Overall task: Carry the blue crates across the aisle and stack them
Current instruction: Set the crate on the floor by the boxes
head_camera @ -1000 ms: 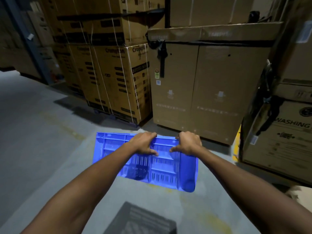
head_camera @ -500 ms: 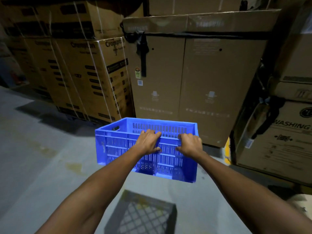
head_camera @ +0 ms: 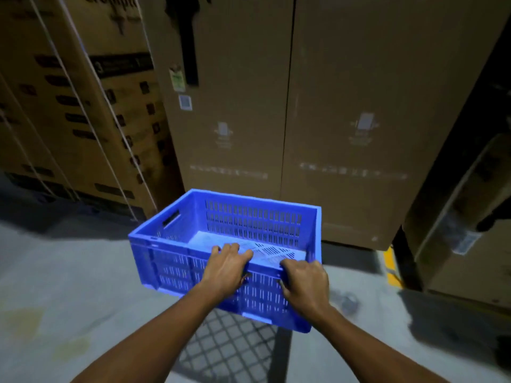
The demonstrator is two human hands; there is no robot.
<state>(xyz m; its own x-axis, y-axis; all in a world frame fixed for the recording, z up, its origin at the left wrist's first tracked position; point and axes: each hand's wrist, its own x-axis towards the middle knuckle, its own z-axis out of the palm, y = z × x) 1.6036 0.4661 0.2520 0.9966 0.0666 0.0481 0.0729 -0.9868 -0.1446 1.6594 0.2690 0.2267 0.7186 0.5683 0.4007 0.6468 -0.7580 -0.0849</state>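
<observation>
Gripping the blue crate's (head_camera: 193,261) near rim, both hands (head_camera: 225,268) (head_camera: 304,280) hold it just short of tall cartons (head_camera: 345,106).

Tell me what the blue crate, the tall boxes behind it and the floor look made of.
The blue crate: probably moulded plastic, smooth with a slight sheen; slotted walls, cut-out handle hole. The tall boxes: cardboard by the look, matte brown, printed marks, a vertical seam. The floor: likely concrete, dull grey, stained patches.

Tall cardboard cartons (head_camera: 345,111) on concrete floor (head_camera: 63,286)
</observation>
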